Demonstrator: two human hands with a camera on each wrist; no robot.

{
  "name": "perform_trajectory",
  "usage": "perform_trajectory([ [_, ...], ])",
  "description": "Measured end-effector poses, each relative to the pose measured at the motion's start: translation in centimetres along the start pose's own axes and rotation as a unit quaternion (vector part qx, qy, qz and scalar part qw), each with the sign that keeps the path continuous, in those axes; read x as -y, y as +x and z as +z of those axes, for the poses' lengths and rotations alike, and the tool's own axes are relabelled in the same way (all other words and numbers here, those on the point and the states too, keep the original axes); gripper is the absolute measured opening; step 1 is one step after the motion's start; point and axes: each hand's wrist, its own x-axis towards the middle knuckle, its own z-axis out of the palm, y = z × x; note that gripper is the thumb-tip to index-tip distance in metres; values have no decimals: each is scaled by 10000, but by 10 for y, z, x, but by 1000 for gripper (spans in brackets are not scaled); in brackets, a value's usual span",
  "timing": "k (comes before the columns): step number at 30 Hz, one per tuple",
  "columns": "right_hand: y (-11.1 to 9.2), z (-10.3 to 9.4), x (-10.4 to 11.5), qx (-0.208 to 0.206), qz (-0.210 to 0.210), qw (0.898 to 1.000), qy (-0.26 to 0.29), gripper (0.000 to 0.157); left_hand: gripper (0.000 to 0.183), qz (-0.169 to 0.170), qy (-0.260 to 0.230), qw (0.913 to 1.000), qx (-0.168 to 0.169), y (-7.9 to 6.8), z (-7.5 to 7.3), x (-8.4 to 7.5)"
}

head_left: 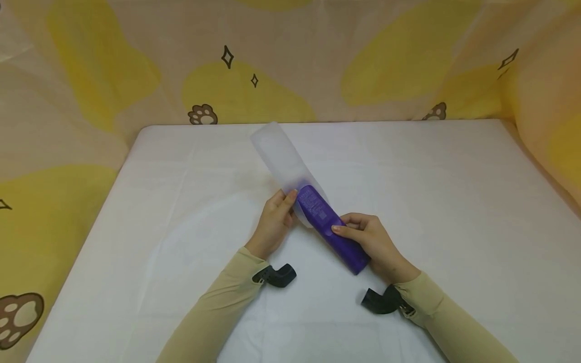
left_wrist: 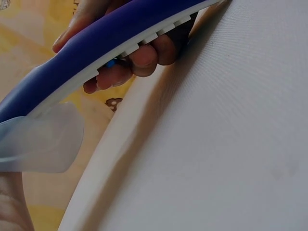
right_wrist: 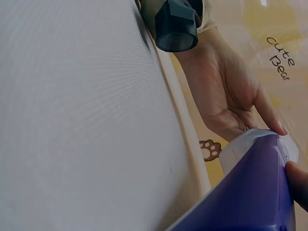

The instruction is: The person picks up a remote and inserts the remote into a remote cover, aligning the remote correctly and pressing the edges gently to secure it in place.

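Both hands hold a long purple remote-shaped device (head_left: 333, 232), its printed back facing up. In the left wrist view its other side is white with raised blocks along it. A translucent sleeve (head_left: 277, 151) extends from the device's far end toward the back of the table. My left hand (head_left: 274, 219) pinches the sleeve's mouth, thumb beside the end of the device. My right hand (head_left: 372, 242) grips the device lower down, thumb on its back and fingers beneath it. The device's far tip sits inside the sleeve's mouth.
A white-covered table (head_left: 181, 227) spreads under both hands. Behind it hangs a yellow and beige patterned cloth (head_left: 272, 91). Each wrist carries a black camera mount, the left mount (head_left: 280, 276) and the right mount (head_left: 381, 301), close to the tabletop.
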Motion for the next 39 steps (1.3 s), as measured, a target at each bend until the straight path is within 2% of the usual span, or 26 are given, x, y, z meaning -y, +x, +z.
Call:
perform_trajectory([
  [5, 0, 2, 0, -30, -18, 9999, 115, 28, 12, -21, -40, 10000, -37, -1, 3, -1],
  [11, 0, 3, -1, -56, 5, 9997, 243, 24, 12, -64, -15, 10000, -73, -2, 4, -1],
  [21, 0, 6, -1, -126, 80, 9988, 471, 20, 36, -137, 150, 9997, 111, -2, 4, 2],
  [39, -1, 7, -2, -311, 57, 9980, 542, 18, 44, -178, 144, 9991, 363, -4, 7, 4],
])
